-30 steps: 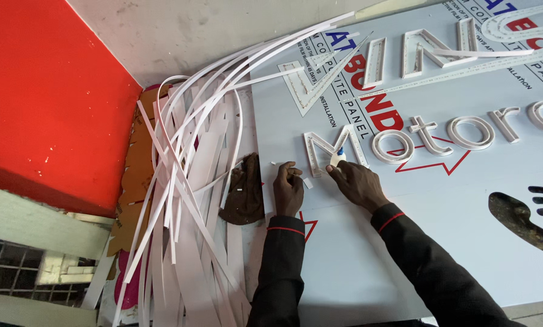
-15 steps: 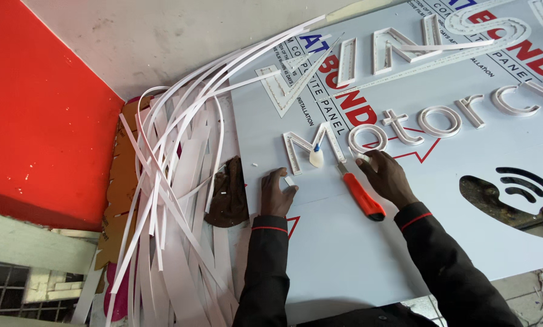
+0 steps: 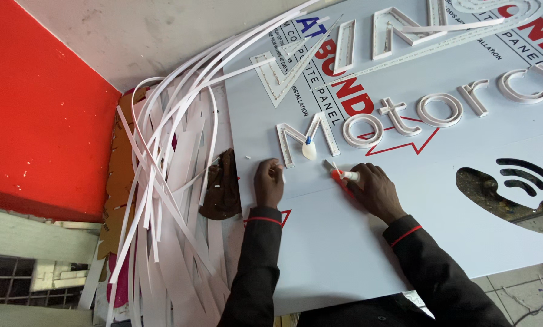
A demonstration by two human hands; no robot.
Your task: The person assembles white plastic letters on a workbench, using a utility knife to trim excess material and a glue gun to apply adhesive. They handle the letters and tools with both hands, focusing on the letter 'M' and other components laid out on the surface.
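Right hand (image 3: 374, 189) (gripping red knife (image 3: 339, 176))

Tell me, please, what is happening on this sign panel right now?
A person leans over a white panel carrying raised white letters. The right hand holds an orange utility knife, blade near the big first letter. The left hand rests on the panel just below that letter, pinching something small and white. A small white bottle sits inside the letter; loose white strips lie to the left.

Sleeves: long, dark, on both arms, lower middle of the frame.
Cuffs: thin red trim.
Hands: bare.
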